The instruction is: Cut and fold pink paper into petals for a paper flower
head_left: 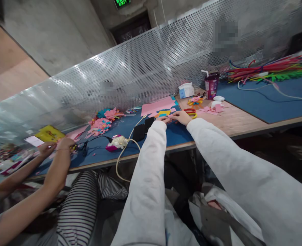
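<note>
The right hand (183, 118) pinches a small pink paper piece (170, 116) over the blue table (178, 134), the left hand (162, 119) beside it with a grip I cannot tell, so this piece looks unfinished, a pink sheet (159, 105) apparently left, paper flowers (99, 127) seemingly done, scissors (189, 110) and flat black things (139, 132) crowding close.

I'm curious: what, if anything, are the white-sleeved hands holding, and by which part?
The left hand and right hand seem to pinch a pink paper scrap; which part, I can't tell.
</note>
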Available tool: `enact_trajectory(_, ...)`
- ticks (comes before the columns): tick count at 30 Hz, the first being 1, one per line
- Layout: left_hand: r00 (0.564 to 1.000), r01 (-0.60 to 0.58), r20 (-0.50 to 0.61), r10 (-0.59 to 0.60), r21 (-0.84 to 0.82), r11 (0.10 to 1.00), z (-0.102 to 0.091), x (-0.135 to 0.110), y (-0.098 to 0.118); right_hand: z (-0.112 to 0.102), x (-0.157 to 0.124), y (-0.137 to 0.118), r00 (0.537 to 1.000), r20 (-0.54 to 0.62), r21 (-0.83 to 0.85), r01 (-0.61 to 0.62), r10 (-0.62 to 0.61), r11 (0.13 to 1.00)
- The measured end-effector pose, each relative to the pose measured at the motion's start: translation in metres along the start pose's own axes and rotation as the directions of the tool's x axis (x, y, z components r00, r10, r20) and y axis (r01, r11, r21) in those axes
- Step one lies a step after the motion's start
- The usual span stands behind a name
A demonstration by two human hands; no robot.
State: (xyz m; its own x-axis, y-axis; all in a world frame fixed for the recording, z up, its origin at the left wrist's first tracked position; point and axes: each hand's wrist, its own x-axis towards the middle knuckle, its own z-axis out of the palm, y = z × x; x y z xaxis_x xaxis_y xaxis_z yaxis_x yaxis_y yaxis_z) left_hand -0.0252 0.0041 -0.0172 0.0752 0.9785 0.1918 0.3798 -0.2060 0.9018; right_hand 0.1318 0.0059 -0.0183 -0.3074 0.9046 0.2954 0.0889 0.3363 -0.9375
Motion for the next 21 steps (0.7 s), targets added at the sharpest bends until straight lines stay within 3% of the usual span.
enact_trajectory(13,0.990,0.141,0.019,-0.140,-0.110,0.984,-0.003,-0.009,0.014,-0.001,-0.004,-0.008,0.999,-0.035,0.086,-0.033,0.036,0.996)
enact_trajectory(21,0.987,0.161,0.000,-0.163,-0.151,0.975,0.003,-0.013,0.019,-0.002,-0.002,-0.006,0.998,-0.058,-0.013,0.009,-0.010,1.000)
